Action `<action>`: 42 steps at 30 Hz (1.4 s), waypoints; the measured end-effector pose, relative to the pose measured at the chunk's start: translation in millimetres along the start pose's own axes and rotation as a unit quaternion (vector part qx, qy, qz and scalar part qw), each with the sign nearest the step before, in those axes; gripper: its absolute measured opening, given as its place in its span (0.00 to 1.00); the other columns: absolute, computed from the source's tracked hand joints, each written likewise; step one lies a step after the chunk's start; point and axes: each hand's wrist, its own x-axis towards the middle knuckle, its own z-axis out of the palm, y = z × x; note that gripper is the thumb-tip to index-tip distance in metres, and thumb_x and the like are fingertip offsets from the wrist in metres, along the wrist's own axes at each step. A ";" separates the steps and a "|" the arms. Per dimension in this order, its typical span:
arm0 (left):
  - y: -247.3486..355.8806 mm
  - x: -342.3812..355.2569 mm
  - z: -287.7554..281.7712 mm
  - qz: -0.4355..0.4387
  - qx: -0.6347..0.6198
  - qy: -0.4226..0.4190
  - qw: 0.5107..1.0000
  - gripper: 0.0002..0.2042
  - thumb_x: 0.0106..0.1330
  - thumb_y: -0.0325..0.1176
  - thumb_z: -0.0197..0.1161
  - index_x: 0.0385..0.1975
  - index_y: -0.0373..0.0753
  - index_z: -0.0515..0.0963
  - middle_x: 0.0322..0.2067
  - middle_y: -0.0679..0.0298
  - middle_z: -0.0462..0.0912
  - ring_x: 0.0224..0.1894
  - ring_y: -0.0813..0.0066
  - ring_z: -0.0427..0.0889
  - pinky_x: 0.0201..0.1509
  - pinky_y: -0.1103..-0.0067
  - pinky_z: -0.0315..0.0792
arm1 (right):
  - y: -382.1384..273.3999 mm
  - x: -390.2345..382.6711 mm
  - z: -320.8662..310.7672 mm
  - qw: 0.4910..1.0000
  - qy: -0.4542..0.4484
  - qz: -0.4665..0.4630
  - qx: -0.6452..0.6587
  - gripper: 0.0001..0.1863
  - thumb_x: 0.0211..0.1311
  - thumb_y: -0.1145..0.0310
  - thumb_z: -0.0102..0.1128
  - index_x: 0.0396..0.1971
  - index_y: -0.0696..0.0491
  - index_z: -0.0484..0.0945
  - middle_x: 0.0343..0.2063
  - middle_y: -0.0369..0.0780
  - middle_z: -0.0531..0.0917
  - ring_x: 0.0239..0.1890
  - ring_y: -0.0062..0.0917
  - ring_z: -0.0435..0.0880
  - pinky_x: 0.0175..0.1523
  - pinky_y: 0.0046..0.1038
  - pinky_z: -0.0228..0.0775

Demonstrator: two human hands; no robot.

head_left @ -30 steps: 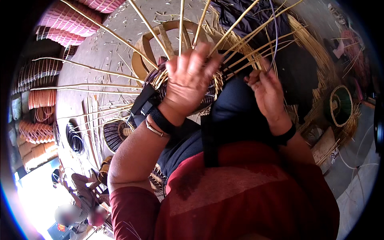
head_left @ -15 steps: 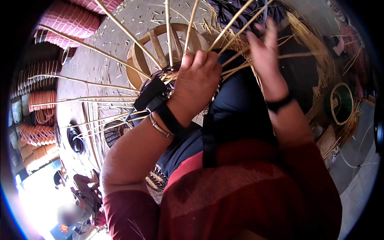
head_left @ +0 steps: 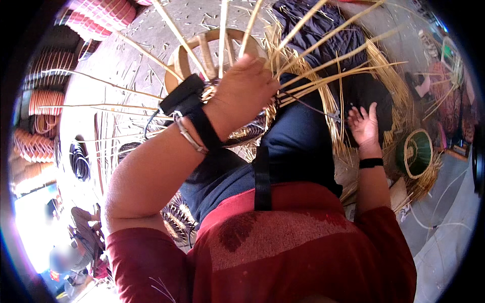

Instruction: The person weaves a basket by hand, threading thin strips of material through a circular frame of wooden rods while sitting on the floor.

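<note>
My left hand [head_left: 243,90] is closed over a partly woven basket [head_left: 248,127] of dark and straw-coloured strands on my lap, gripping it among long pale stakes [head_left: 222,35] that radiate outward. A thin dark strand [head_left: 308,104] slants from beside that hand down to the right. My right hand [head_left: 363,123] is away from the basket at the right, palm up with fingers apart, holding nothing, near loose straw [head_left: 341,136] and dark material. Beyond the basket lies a round wooden frame [head_left: 204,53], partly hidden by stakes and my left hand.
Stacked woven baskets [head_left: 43,103] line the left, beside a dark coil [head_left: 80,159]. Another person [head_left: 83,227] is low at the lower left. A dark crumpled cloth [head_left: 316,28] lies beyond straw bundles. A green basket [head_left: 414,151] with a pale rim stands at the right.
My right hand has dropped away from the upright strand, down and to the right, fingers opening. That strand now slants downward to the right. My left hand stays on the basket.
</note>
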 end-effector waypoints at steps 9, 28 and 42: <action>-102.3 -98.8 -120.4 -0.212 0.085 0.277 0.933 0.20 0.51 0.48 0.79 0.43 0.50 0.87 0.41 0.71 0.85 0.49 0.68 0.81 0.64 0.67 0.60 | 90.5 -81.5 199.6 0.896 -0.376 -0.072 -0.224 0.40 0.63 0.54 0.73 0.68 0.58 0.64 0.54 0.43 0.79 0.51 0.28 0.82 0.50 0.29 0.82; -118.2 -127.4 118.8 -0.301 -0.163 0.366 0.865 0.31 0.47 0.49 0.83 0.50 0.43 0.81 0.38 0.60 0.84 0.42 0.57 0.83 0.49 0.63 0.75 | 90.0 -0.1 259.8 0.856 -0.311 -0.329 -0.250 0.31 0.58 0.42 0.76 0.48 0.53 0.80 0.38 0.32 0.83 0.42 0.19 0.80 0.48 0.26 0.73; -16.9 -167.4 68.2 -0.432 -0.411 0.120 0.794 0.23 0.56 0.51 0.78 0.45 0.41 0.86 0.38 0.53 0.86 0.45 0.51 0.84 0.51 0.63 0.78 | 94.9 -73.6 194.8 0.896 -0.254 0.040 -0.362 0.26 0.72 0.55 0.65 0.58 0.60 0.78 0.50 0.38 0.85 0.51 0.22 0.82 0.59 0.28 0.73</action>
